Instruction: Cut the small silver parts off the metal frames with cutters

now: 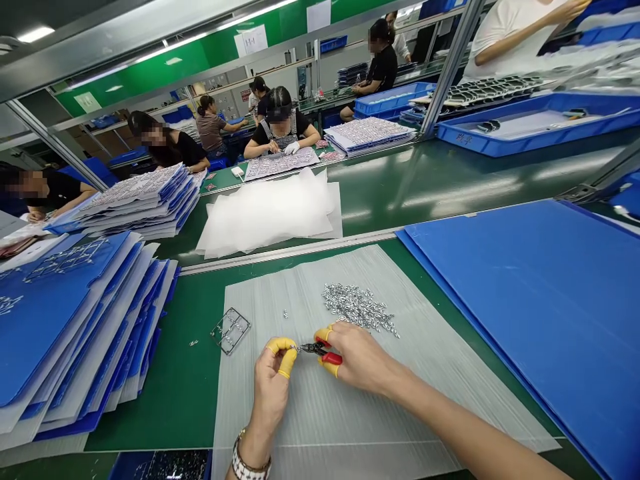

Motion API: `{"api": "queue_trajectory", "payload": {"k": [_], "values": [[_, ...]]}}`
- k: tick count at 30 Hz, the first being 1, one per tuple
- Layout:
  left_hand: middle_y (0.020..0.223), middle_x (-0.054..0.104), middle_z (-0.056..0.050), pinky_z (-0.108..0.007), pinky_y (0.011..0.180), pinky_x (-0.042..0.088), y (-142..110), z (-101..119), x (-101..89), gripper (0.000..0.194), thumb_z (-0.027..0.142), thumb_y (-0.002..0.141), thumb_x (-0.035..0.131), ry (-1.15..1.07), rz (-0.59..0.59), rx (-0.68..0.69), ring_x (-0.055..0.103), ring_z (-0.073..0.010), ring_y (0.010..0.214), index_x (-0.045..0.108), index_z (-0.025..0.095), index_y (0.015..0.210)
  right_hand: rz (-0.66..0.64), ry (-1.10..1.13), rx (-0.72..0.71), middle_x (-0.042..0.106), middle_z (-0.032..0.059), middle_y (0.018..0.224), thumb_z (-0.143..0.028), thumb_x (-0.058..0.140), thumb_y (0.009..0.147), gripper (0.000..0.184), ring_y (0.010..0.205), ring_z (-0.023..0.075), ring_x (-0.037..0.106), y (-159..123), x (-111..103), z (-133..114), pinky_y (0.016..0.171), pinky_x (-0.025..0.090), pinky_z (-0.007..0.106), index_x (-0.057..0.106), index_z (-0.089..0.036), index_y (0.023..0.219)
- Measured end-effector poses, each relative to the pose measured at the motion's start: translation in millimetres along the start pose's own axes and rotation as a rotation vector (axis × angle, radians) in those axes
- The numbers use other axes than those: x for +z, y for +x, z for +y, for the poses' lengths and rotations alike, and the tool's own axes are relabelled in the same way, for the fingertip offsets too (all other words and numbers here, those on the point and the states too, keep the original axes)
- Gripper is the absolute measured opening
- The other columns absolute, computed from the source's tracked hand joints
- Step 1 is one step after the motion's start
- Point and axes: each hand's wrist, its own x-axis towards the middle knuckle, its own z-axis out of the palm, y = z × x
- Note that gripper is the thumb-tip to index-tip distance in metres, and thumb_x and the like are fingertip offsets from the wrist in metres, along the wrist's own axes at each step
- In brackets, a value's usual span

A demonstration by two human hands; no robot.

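My left hand [270, 380], with yellow finger cots, pinches a tiny silver metal part [296, 348] at the jaws of the red-handled side cutters [320, 351]. Those cutters sit in my right hand [357, 357], which also wears yellow finger cots. Just beyond my right hand lies a heap of small silver metal parts [359, 308] on a grey corrugated plastic sheet [280, 287]. To the left of my hands rests a metal sprue frame [231, 331]. A few loose bits are scattered near it. A wristwatch [251, 460] circles my left wrist.
Stacked blue sheets carrying metal frames [75, 333] stand at left on the green workbench [160, 373]. A large blue corrugated sheet [500, 320] lies at right. White foam sheets [265, 213] lie ahead. Several co-workers sit beyond, among blue trays.
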Motion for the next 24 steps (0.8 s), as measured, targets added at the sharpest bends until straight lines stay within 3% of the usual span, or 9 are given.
{"api": "queue_trajectory", "payload": {"k": [13,17,24], "values": [[0.082,0.061,-0.005,-0.028,0.074,0.044,-2,6,-3.0,0.014,0.031,0.078,0.062,0.144,-0.072,0.076,0.055,-0.0182,0.079,0.067,0.019,0.082,-0.030,-0.041,-0.002,0.057,0.0022,0.065,-0.018,0.052,0.074,0.006,0.061,0.0156,0.050,-3,2,2,0.052,0.024,0.025,0.057,-0.020,0.074],[0.082,0.064,-0.006,-0.028,0.075,0.044,-1,3,-1.7,0.021,0.036,0.071,0.070,0.055,-0.043,-0.021,0.057,-0.0188,0.079,0.068,0.018,0.080,-0.038,0.010,0.018,0.056,0.0010,0.064,-0.017,0.053,0.072,0.006,0.055,0.0134,0.047,-3,3,3,0.050,0.021,0.025,0.058,-0.020,0.071],[0.076,0.064,-0.005,-0.026,0.070,0.045,5,3,10.0,0.025,0.034,0.064,0.075,-0.090,-0.005,-0.207,0.057,-0.0155,0.073,0.067,0.015,0.077,-0.034,0.165,0.212,0.053,-0.0026,0.057,-0.027,0.055,0.073,0.006,0.050,0.0119,0.043,-9,5,18,0.048,0.021,0.025,0.056,-0.021,0.071]]}}
